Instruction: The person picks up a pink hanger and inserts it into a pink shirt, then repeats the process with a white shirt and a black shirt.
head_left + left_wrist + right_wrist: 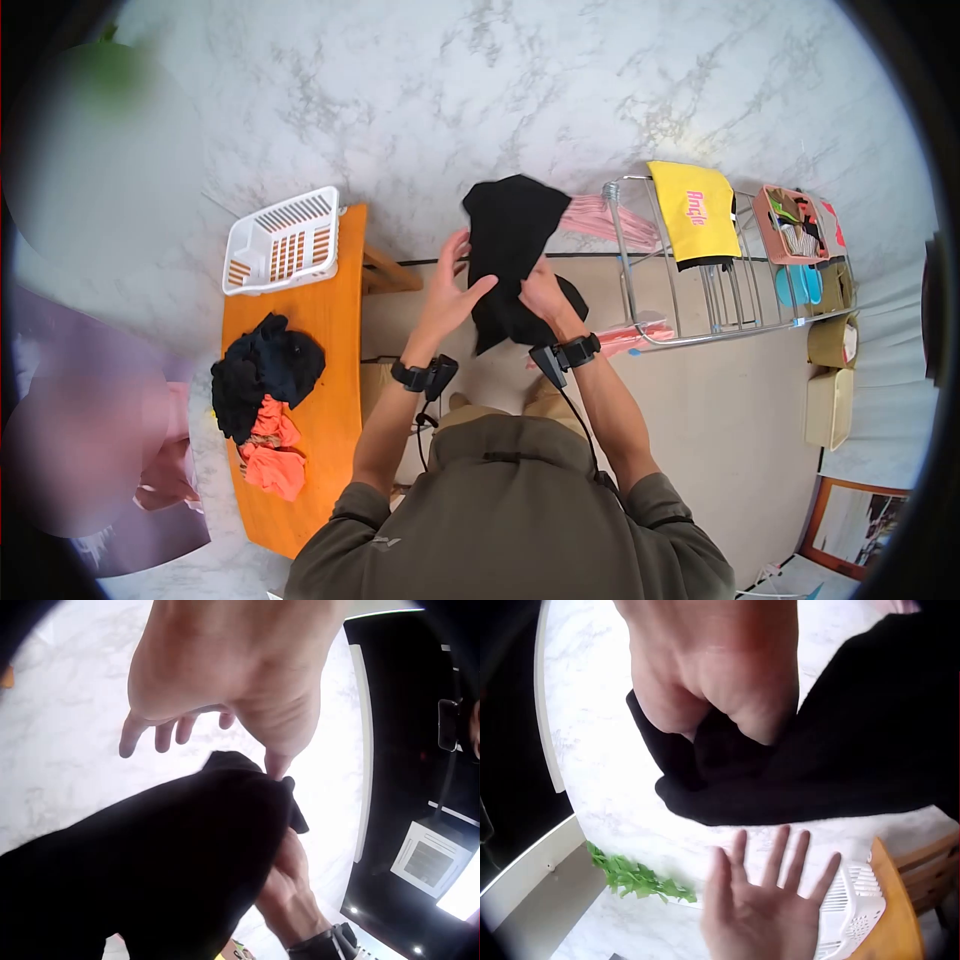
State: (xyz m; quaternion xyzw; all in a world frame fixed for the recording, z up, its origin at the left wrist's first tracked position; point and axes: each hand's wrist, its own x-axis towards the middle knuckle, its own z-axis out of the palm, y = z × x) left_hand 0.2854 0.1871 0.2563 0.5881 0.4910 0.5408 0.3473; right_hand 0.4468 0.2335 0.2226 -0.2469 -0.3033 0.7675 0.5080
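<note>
A black garment point(512, 225) hangs in front of the person, partly folded over on itself. The right hand point(545, 292) grips it at its right side, the fingers mostly hidden in the cloth in the right wrist view. Beside the garment's left edge is the left hand point(448, 298), its fingers spread and straight. In the right wrist view that left hand point(765, 915) shows its palm, with nothing in it. Its thumb overlaps the edge of the black cloth point(172, 840) in the left wrist view.
At the left, an orange wooden table point(340, 400) bears a white basket point(330, 265) and a heap of dark and coral clothes point(270, 370). A metal drying rack point(625, 260) at the right carries a yellow cloth point(690, 210), pink hangers point(600, 222) and a pink basket point(775, 235).
</note>
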